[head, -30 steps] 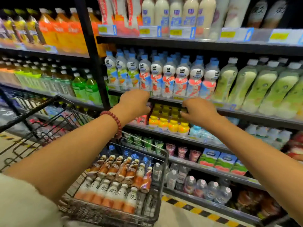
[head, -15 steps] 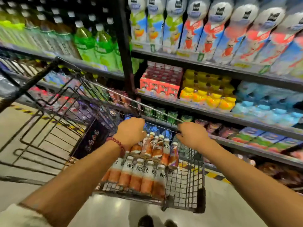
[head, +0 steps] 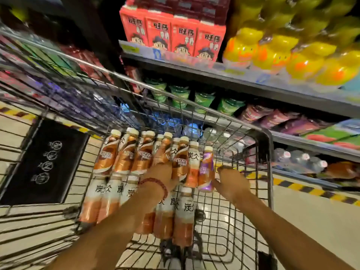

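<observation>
Down in the wire cart point(head: 269, 152) lie rows of bottles. The left hand point(head: 159, 172) rests on the brown coffee bottles point(head: 124, 158) in the far row. Its fingers are hidden among them, so I cannot tell if it holds one. The right hand point(head: 231, 182) is just beside the purple bottle point(head: 206, 168) at the right end of that row. Its thumb touches the bottle and its fingers are bent, but I cannot tell if it grips. Red cartons point(head: 175, 38) stand on a shelf point(head: 233, 80) behind.

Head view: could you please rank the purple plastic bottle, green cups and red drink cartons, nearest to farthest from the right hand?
1. Purple plastic bottle, in cart beside right hand.
2. Green cups, lower shelf.
3. Red drink cartons, upper shelf.
</observation>
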